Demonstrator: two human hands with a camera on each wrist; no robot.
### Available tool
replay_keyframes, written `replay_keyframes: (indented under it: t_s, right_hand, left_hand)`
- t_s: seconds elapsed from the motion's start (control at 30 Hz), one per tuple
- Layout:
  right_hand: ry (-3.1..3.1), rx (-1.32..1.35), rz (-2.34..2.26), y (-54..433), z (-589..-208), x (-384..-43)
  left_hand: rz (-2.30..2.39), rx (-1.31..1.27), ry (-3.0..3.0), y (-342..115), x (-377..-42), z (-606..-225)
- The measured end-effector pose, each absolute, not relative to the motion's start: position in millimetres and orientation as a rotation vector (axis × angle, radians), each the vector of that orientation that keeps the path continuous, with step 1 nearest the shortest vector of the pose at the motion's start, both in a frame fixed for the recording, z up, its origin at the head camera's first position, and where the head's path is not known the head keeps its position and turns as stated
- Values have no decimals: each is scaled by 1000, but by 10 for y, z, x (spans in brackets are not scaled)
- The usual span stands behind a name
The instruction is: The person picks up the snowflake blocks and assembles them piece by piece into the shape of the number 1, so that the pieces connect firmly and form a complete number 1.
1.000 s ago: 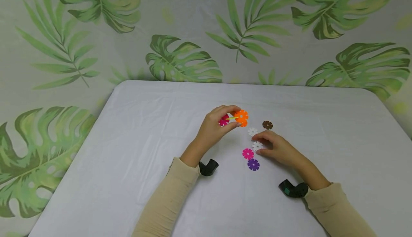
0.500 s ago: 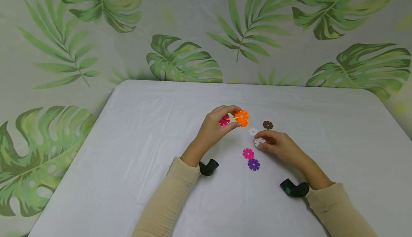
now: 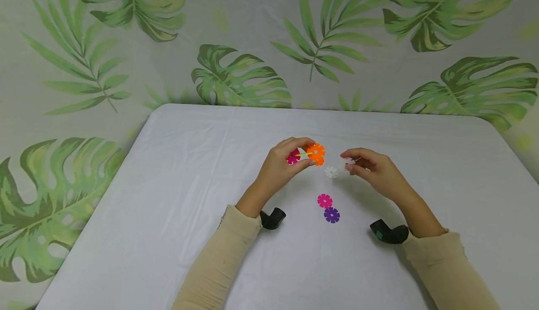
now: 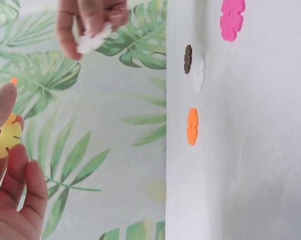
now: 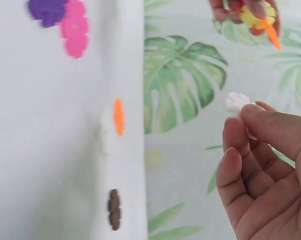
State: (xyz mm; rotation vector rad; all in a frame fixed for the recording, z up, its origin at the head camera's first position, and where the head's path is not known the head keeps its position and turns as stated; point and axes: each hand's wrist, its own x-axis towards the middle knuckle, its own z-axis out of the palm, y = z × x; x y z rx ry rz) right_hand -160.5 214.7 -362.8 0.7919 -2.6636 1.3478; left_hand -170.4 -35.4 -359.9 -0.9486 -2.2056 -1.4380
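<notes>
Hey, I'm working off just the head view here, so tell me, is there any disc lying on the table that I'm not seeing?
Observer: Yes, a brown disc lies on the table; both wrist views show it.
Operator: Okay, and is all the orange I see held in the left hand?
Observer: No. Both wrist views show a loose orange disc lying on the table, apart from the held orange disc.
</notes>
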Motion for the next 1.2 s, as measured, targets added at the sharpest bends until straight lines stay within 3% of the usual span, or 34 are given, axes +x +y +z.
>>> replay_keyframes:
  t_s: [0.73, 1.2]
  right_hand:
    - [-2423, 856, 1525, 1912, -3277, -1663]
    - [-2378, 844, 1540, 1797, -3290, -1669]
  left_hand:
    - [-1438, -953, -2220, -353, -1708, -3612]
    - [-1428, -970, -2198, -351, -1695, -3580]
